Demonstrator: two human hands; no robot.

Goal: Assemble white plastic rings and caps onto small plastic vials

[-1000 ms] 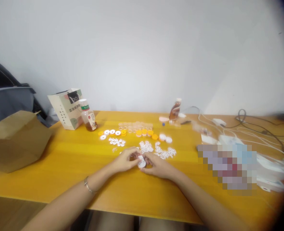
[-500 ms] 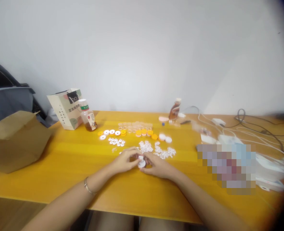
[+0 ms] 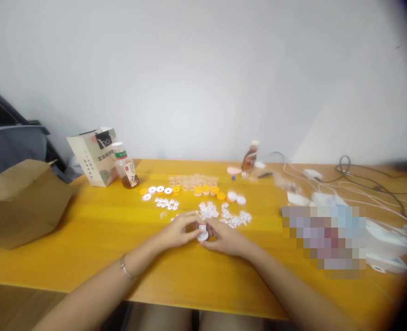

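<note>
Change over last 1 s: small. Left hand (image 3: 177, 232) and right hand (image 3: 229, 238) are in about the same spot; the white round piece (image 3: 203, 235) between them looks turned a little, its small upright part now showing above the round base. Blur, so exact angle unclear. My read: work is at close fingertip handling of 1 piece, held off the near-middle of the table (image 3: 162, 276). Can't tell if anything is seated in it.

Grip: left hand pinches the piece between thumb and forefinger from the left; right hand has thumb and curled fingers on it from the right.

Counts:
- Hands: 2. Held pieces: 1.
- Left, mid-table: 6 holed discs (image 3: 151, 189) on top, 4 white + 2 yellow; some look stacked, lower ones not countable.
- Right of those: 4 yellow caps (image 3: 206, 189), then 2 white caps (image 3: 241, 199).
- Nearer, left: small white parts (image 3: 166, 202), roughly 10, blurred.
- Just far of the hands: 2 loose piles, white cutout pieces (image 3: 208, 210) and white rings (image 3: 237, 219); pieces overlap, no count.
- Far: clear rings (image 3: 194, 179) in rows, too faint to count.
- Bottles: 2, green-banded bottle (image 3: 124, 165) far left, brown bottle (image 3: 250, 157) far right.
- Bags: 2, printed bag (image 3: 101, 161), brown bag (image 3: 24, 202).
- Blue cap (image 3: 233, 178): 1.
</note>
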